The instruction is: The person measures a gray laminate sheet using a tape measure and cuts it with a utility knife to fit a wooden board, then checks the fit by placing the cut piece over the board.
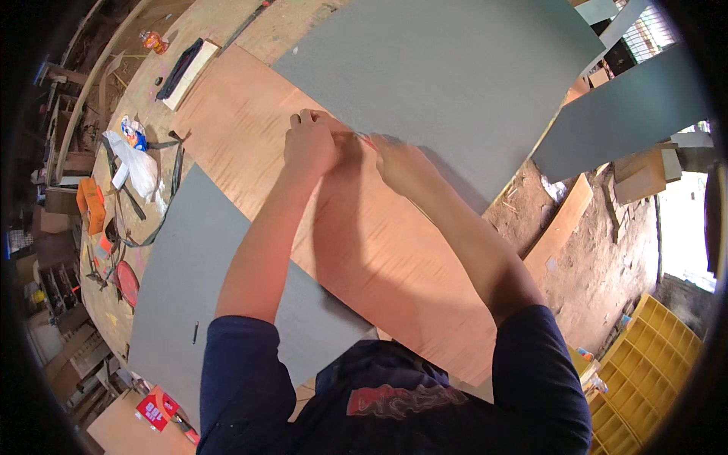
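Note:
A long reddish-brown plywood strip (394,258) lies slantwise in front of me over grey sheets. My left hand (309,142) rests near its far edge with the fingers curled; anything under them is hidden. Close by on the right, my right hand (393,158) is closed and slightly blurred at the seam between the plywood and the large grey sheet (447,83). A small red and pale bit (365,139) shows at its fingers, too small to name. A second grey sheet (201,258) extends beneath the plywood at left, with a small dark pen-like stick (195,332) on it.
At left, the worktable bears a white plastic bag (139,168), an orange object (91,205), dark straps (176,174) and a wood-backed dark block (186,74). Another grey panel (614,114) stands at right. A yellow ribbed crate (648,371) sits lower right beside wooden offcuts (561,216).

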A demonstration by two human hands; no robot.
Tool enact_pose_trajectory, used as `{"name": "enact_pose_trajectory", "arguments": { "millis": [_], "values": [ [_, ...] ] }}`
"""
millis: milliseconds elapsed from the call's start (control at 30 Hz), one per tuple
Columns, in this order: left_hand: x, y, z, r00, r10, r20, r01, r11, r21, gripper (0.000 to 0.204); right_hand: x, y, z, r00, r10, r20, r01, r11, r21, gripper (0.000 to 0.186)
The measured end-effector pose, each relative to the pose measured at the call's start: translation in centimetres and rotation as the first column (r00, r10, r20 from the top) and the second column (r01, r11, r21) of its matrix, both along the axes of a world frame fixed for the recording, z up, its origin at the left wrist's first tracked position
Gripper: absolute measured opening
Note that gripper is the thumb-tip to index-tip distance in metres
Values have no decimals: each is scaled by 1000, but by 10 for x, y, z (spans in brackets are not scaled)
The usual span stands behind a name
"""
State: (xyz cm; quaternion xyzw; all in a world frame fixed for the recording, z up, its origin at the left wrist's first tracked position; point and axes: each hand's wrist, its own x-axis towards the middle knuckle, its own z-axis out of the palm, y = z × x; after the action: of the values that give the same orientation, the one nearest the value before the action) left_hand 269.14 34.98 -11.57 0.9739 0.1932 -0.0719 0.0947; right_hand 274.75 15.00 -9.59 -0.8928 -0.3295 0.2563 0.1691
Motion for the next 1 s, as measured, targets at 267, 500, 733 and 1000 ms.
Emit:
{"name": "enact_pose_trajectory", "arguments": {
  "millis": [267,500,733,1000],
  "values": [
    [14,-19,-50,943,167,-288,-101,968,229,97,-3,6,6,998,27,-50,-22,996,88,36],
    [23,-63,24,928,155,-339,-148,988,45,105,-5,-48,-8,997,0,-74,7,996,89,31],
    [12,-51,9,894,124,-431,-109,992,60,123,-31,-110,6,995,40,-96,-38,999,22,33],
    [12,-72,33,925,129,-358,-127,991,29,108,-55,-197,-6,1000,17,7,-18,998,60,54]
  ]
}}
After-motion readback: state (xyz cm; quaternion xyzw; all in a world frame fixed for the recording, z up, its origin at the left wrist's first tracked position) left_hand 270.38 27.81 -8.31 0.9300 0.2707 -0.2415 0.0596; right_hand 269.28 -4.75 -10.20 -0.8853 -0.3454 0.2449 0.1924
